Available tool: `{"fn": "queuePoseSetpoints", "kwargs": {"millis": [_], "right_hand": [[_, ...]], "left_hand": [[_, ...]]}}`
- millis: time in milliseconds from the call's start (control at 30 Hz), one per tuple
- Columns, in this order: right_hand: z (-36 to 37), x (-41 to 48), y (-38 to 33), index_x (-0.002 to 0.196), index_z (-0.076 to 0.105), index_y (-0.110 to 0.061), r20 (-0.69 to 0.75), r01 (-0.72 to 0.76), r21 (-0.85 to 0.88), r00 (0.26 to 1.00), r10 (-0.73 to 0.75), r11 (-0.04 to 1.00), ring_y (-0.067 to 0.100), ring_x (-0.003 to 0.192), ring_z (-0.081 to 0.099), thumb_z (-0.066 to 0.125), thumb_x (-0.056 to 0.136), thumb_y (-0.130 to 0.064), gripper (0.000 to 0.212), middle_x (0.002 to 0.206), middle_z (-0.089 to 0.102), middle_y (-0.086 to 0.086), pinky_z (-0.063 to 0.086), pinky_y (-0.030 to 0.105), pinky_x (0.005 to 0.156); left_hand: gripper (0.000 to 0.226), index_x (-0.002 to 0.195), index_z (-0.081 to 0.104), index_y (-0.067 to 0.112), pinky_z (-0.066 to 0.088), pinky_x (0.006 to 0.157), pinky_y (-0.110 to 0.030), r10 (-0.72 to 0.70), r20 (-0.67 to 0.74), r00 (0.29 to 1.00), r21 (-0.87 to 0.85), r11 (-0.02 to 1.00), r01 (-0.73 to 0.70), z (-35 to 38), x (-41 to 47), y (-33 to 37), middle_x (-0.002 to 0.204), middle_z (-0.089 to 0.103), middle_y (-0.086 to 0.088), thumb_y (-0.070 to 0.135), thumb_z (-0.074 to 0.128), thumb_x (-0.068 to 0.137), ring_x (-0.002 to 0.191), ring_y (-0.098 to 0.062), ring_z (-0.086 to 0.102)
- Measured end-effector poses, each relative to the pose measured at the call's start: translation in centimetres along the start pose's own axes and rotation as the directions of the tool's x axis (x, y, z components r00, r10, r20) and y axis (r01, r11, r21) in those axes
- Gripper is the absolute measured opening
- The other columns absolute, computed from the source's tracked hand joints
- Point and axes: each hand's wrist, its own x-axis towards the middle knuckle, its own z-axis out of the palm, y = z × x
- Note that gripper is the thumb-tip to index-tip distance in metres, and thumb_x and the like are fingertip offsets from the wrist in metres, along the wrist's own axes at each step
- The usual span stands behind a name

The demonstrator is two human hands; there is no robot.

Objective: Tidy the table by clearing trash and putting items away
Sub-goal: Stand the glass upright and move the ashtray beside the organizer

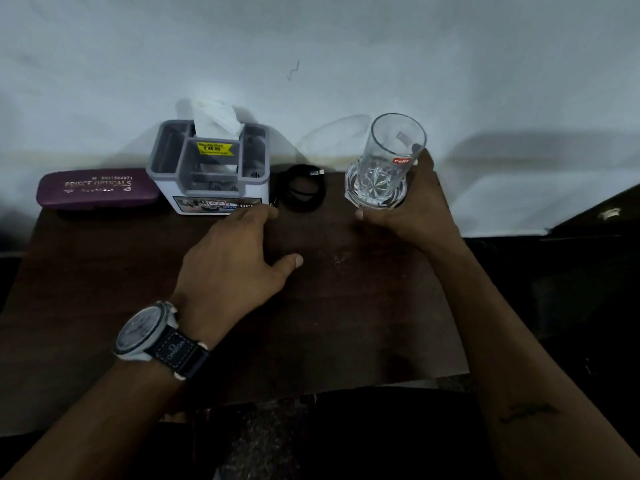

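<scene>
A clear drinking glass [388,157] with a red label stands at the back right of the dark wooden table [329,323]. My right hand [412,206] is wrapped around its base. My left hand [239,247], with a watch on the wrist, hovers over the table's middle with its fingers apart, the fingertips close to a coiled black cable [301,188]. A white and grey organizer [207,168] holding a white tissue [216,121] stands behind the left hand. A purple spectacle case [97,190] lies at the back left.
A white wall rises right behind the table's back edge. Dark furniture [595,237] stands to the right of the table. The table's front edge is near my body.
</scene>
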Motion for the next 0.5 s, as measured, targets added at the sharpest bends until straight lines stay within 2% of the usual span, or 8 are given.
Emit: {"fn": "queuePoseSetpoints", "kwargs": {"millis": [33,67,133,167,233,333,500], "right_hand": [[0.1,0.0,0.3,0.148,0.034,-0.025,0.005,0.006,0.010,1.000,-0.006,1.000,0.015,0.122,0.060,0.097,0.050,-0.030,0.117,0.135,0.059,0.000,0.051,0.041,0.106],[0.1,0.1,0.6,0.147,0.034,-0.024,0.010,0.005,0.039,1.000,-0.006,0.999,0.007,0.118,0.062,0.097,0.051,-0.023,0.114,0.131,0.060,-0.002,0.053,0.030,0.102],[0.3,0.5,1.2,0.139,0.035,-0.026,0.011,0.033,0.065,0.999,-0.034,0.997,-0.020,0.105,0.059,0.096,0.055,-0.013,0.105,0.118,0.059,-0.020,0.047,0.003,0.086],[0.3,0.7,1.5,0.135,0.034,-0.029,0.015,0.050,0.064,0.999,-0.051,0.997,-0.029,0.098,0.056,0.095,0.057,-0.009,0.102,0.112,0.055,-0.027,0.043,-0.004,0.078],[0.3,1.1,1.8,0.137,0.032,-0.030,0.050,0.037,0.062,0.998,-0.041,0.997,-0.032,0.094,0.055,0.094,0.058,-0.007,0.103,0.109,0.054,-0.031,0.043,-0.004,0.074],[0.3,1.7,2.0,0.154,0.025,-0.023,0.106,0.022,0.066,0.994,-0.029,0.998,-0.029,0.097,0.057,0.092,0.061,-0.011,0.115,0.112,0.057,-0.031,0.047,0.000,0.078],[0.2,1.9,1.8,0.160,0.013,-0.017,0.149,0.022,0.087,0.988,-0.034,0.996,-0.031,0.097,0.055,0.091,0.067,-0.002,0.122,0.114,0.052,-0.034,0.048,0.002,0.086]], "left_hand": [[0.071,0.140,0.052,0.030,0.051,0.102,-0.045,0.000,0.001,1.000,-0.001,1.000,0.001,0.0,0.0,0.1,0.142,0.058,0.004,0.058,0.074,0.080,0.130,-0.023,0.055],[0.071,0.140,0.051,0.030,0.051,0.102,-0.045,0.000,0.004,1.000,-0.001,1.000,0.000,0.0,0.0,0.1,0.142,0.058,0.004,0.058,0.074,0.080,0.130,-0.023,0.055],[0.070,0.141,0.051,0.031,0.051,0.102,-0.046,0.001,0.010,1.000,0.000,1.000,-0.001,0.0,0.0,0.2,0.142,0.058,0.004,0.059,0.074,0.080,0.130,-0.022,0.055],[0.070,0.141,0.051,0.031,0.051,0.102,-0.046,0.001,0.011,1.000,-0.002,1.000,-0.001,0.0,0.0,0.1,0.142,0.059,0.004,0.059,0.074,0.080,0.130,-0.022,0.056],[0.070,0.141,0.051,0.030,0.051,0.102,-0.046,0.001,0.012,1.000,-0.007,1.000,-0.001,0.0,0.0,0.2,0.141,0.059,0.004,0.059,0.074,0.081,0.129,-0.022,0.056],[0.071,0.141,0.050,0.031,0.051,0.102,-0.045,0.004,0.017,1.000,-0.006,1.000,-0.004,0.1,0.0,0.2,0.141,0.059,0.004,0.060,0.074,0.081,0.129,-0.021,0.056],[0.071,0.141,0.050,0.032,0.052,0.102,-0.044,0.007,0.020,1.000,-0.005,1.000,-0.007,0.2,0.1,0.3,0.142,0.058,0.005,0.061,0.073,0.081,0.130,-0.020,0.056]]}}
